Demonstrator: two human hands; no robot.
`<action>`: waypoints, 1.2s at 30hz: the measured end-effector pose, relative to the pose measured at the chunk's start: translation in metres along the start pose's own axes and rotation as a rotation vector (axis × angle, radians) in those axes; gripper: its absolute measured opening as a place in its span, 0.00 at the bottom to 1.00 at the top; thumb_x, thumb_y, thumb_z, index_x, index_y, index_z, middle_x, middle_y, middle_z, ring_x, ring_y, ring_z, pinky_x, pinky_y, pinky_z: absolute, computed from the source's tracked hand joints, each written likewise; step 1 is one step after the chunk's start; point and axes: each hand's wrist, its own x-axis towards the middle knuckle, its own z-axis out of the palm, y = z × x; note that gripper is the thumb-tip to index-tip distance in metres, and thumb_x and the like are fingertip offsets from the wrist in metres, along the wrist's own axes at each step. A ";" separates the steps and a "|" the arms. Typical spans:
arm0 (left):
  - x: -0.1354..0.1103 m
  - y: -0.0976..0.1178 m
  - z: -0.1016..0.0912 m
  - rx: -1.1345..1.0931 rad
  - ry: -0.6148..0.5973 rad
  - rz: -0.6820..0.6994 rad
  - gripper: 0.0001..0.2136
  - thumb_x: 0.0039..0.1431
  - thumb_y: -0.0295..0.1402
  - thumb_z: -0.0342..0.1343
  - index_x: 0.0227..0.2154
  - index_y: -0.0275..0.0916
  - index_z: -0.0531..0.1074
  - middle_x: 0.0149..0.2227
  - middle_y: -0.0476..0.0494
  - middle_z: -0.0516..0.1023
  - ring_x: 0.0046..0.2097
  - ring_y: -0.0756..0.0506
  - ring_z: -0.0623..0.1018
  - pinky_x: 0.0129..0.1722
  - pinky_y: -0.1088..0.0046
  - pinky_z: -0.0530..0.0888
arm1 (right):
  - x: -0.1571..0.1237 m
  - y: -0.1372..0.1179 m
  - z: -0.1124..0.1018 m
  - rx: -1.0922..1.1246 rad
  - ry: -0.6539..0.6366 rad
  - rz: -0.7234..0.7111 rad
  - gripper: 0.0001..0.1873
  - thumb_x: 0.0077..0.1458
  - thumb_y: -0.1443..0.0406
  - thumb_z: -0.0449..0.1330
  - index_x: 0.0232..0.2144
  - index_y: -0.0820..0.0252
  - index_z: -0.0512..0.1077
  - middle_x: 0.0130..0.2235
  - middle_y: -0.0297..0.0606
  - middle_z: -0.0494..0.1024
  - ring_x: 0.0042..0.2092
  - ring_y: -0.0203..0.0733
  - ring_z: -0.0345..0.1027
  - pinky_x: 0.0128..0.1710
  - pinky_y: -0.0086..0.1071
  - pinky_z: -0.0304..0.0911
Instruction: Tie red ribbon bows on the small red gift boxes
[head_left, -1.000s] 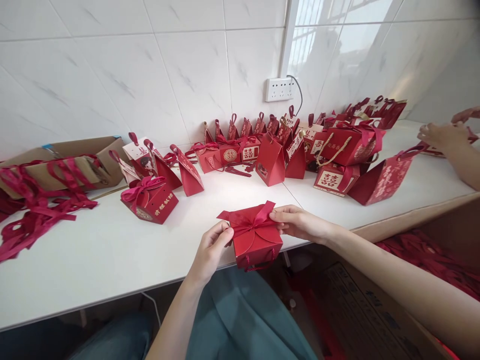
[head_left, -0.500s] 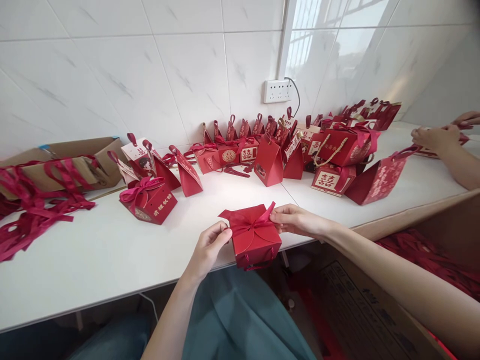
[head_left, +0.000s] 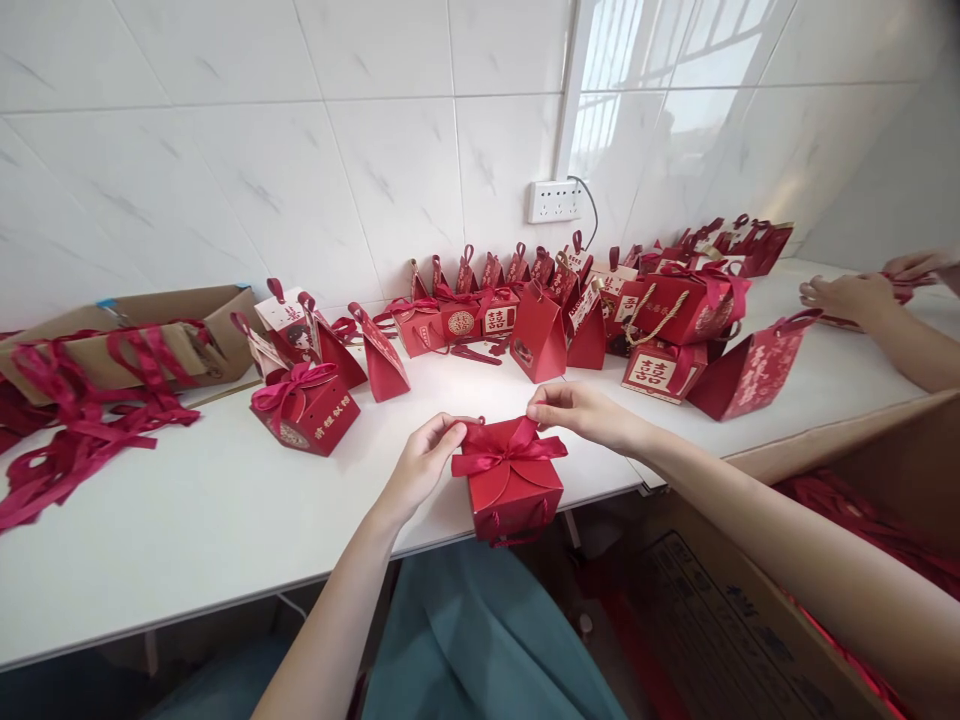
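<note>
A small red gift box [head_left: 511, 488] with a petal-fold top stands at the front edge of the white table [head_left: 187, 510]. A red ribbon [head_left: 504, 447] is tied across its top. My left hand [head_left: 421, 468] pinches the ribbon's left end, fingers closed. My right hand [head_left: 581, 412] pinches the ribbon's right end, just above the box's far right corner. Both hands touch the ribbon; the box rests on the table.
Several red gift boxes and bags [head_left: 540, 330] line the wall. A bowed red box [head_left: 306, 412] sits to the left. Loose red ribbons [head_left: 71, 430] lie on cardboard [head_left: 135, 330] far left. Another person's hands [head_left: 862, 295] work at far right. An open carton [head_left: 750, 620] stands below right.
My hands have pulled the ribbon ends outward and upward, and the bow on the box looks tighter. The view has tilted slightly; the other person's hands shifted a little left.
</note>
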 end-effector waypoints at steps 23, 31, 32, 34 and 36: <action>0.012 0.007 0.025 -0.248 0.064 -0.227 0.13 0.44 0.38 0.59 0.17 0.36 0.62 0.19 0.55 0.60 0.22 0.55 0.60 0.22 0.79 0.57 | 0.031 0.016 0.027 0.484 -0.066 0.263 0.15 0.35 0.61 0.70 0.19 0.63 0.69 0.18 0.28 0.68 0.20 0.28 0.58 0.19 0.23 0.53; 0.003 0.003 0.027 -0.288 0.045 -0.243 0.13 0.46 0.38 0.57 0.17 0.37 0.59 0.20 0.54 0.59 0.22 0.54 0.60 0.23 0.77 0.58 | 0.035 0.031 0.027 0.417 -0.216 0.349 0.14 0.37 0.59 0.69 0.20 0.63 0.72 0.23 0.33 0.73 0.27 0.34 0.64 0.29 0.28 0.62; 0.002 0.002 0.027 -0.276 0.070 -0.229 0.13 0.46 0.37 0.57 0.17 0.37 0.60 0.20 0.54 0.59 0.22 0.54 0.60 0.23 0.77 0.57 | 0.036 0.031 0.023 0.306 -0.189 0.316 0.14 0.38 0.59 0.69 0.19 0.63 0.72 0.22 0.32 0.72 0.26 0.33 0.63 0.28 0.28 0.61; 0.000 0.002 0.028 -0.248 0.128 -0.210 0.13 0.45 0.37 0.57 0.16 0.37 0.60 0.20 0.54 0.59 0.23 0.54 0.60 0.22 0.77 0.56 | 0.035 0.027 0.012 0.065 -0.085 0.251 0.14 0.40 0.58 0.68 0.22 0.64 0.72 0.25 0.34 0.72 0.28 0.34 0.62 0.28 0.28 0.60; -0.002 0.001 0.028 -0.229 0.181 -0.192 0.13 0.45 0.37 0.57 0.16 0.37 0.59 0.19 0.54 0.59 0.22 0.54 0.59 0.22 0.77 0.55 | 0.029 0.016 0.000 -0.108 0.071 0.204 0.13 0.46 0.58 0.64 0.28 0.63 0.71 0.31 0.38 0.73 0.32 0.37 0.64 0.31 0.30 0.61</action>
